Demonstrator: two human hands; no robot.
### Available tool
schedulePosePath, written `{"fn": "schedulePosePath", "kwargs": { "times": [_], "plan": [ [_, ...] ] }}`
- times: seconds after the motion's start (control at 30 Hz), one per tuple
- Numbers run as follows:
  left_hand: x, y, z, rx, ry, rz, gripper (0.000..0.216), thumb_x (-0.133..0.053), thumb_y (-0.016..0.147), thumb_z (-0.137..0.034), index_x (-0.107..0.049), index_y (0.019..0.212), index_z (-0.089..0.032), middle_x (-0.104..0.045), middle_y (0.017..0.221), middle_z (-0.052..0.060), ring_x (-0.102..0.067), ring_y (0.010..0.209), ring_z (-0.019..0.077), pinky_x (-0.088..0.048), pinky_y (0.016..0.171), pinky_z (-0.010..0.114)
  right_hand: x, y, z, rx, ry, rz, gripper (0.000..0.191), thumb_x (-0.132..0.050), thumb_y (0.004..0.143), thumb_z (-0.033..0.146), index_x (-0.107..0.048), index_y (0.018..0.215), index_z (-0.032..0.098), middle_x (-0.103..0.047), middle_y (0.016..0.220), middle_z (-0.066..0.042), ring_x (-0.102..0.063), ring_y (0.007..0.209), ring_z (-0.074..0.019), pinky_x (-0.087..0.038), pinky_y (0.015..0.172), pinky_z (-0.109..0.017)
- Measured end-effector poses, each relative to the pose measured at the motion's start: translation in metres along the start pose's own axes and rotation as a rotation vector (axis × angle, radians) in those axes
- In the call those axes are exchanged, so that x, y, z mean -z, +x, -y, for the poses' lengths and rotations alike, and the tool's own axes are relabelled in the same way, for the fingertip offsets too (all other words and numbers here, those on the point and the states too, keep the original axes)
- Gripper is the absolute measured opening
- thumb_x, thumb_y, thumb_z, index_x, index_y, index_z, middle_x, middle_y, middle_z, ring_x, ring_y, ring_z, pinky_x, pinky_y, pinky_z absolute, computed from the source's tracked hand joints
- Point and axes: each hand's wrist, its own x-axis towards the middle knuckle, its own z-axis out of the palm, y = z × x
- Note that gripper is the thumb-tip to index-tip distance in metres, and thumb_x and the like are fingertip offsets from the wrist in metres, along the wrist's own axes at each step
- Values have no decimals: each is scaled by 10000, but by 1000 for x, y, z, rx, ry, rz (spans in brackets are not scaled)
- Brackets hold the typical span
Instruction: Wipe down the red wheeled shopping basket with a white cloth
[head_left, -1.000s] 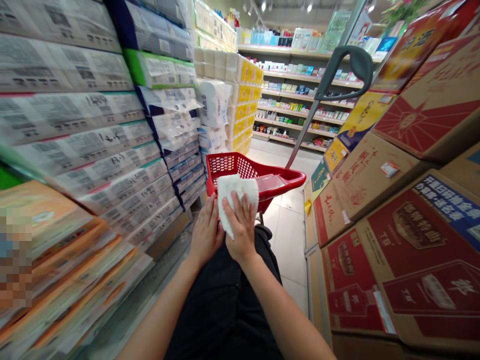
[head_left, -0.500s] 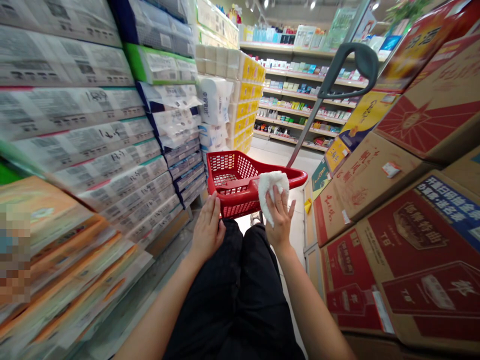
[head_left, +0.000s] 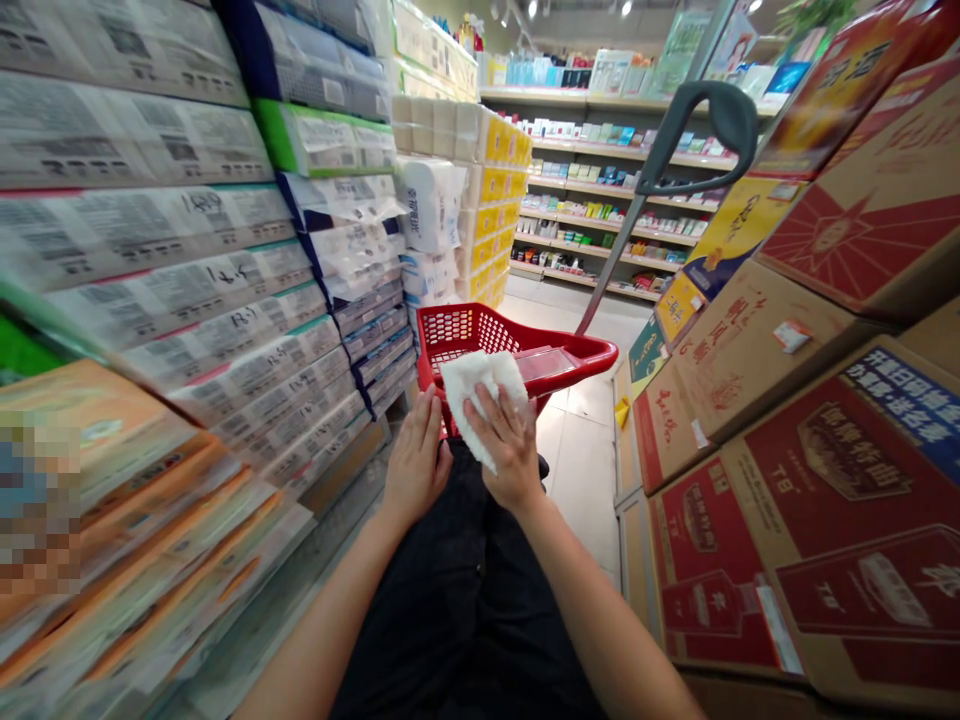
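Observation:
A red plastic shopping basket (head_left: 570, 352) stands on the floor in front of my knees, its grey pull handle (head_left: 694, 120) raised up to the right. My right hand (head_left: 510, 445) presses a white cloth (head_left: 480, 385) flat against the basket's near rim, fingers spread over it. My left hand (head_left: 416, 460) rests on the basket's near left corner, fingers together, steadying it. The near wall of the basket is hidden behind both hands and the cloth.
Stacked packs of tissue paper (head_left: 225, 280) fill the shelving on my left. Cardboard boxes (head_left: 810, 400) with red print are piled on my right. A narrow tiled aisle (head_left: 581, 440) runs ahead to far shelves (head_left: 600, 190) of small goods.
My right hand has slid the cloth along the near rim from the right side back to the left, close to my left hand. The left hand has stayed in place.

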Motion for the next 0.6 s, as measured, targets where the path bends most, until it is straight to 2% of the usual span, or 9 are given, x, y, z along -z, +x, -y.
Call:
{"fn": "schedulePosePath", "kwargs": {
  "times": [0.13, 0.23, 0.37, 0.5, 0.6],
  "plan": [
    [0, 2, -2, 12, -33, 5, 737, -445, 981, -255, -13, 1577, -214, -171, 1639, 134, -164, 1514, 268, -263, 1198, 505, 14, -11, -42, -109, -62, -52, 706, -441, 835, 76, -354, 1507, 275, -374, 1570, -44, -190, 1514, -236, 34, 1216, -564],
    [2, 1, -4, 40, -68, 20, 693, -399, 1006, -284, -9, 1576, -231, -141, 1647, 113, -134, 1520, 253, -223, 1214, 494, 17, -13, -52, -203, -72, -103, 727, -414, 838, 63, -316, 1523, 287, -353, 1580, -51, -189, 1514, -238, 5, 1213, -576],
    [3, 0, -4, 50, -107, 33, 649, -350, 1020, -291, -20, 1576, -239, -114, 1655, 94, -106, 1525, 237, -192, 1223, 476, 8, -7, -25, -235, -20, -109, 714, -422, 842, 75, -315, 1528, 242, -286, 1608, -66, -104, 1529, -257, -52, 1219, -567],
    [4, -1, 0, 32, -136, 29, 624, -318, 1028, -308, -23, 1575, -248, -105, 1658, 85, -104, 1526, 230, -177, 1224, 477, -5, 1, 19, -145, 26, -58, 662, -454, 869, 124, -347, 1515, 225, -311, 1600, -50, -101, 1529, -251, -59, 1234, -529],
    [4, -2, 3, 13, -146, 32, 602, -305, 1031, -331, -54, 1574, -262, -88, 1661, 71, -96, 1527, 235, -174, 1224, 482, -9, 4, 33, -59, 33, -20, 612, -480, 891, 170, -388, 1494, 217, -327, 1593, -42, -122, 1527, -240, -23, 1243, -497]
  ]
}}
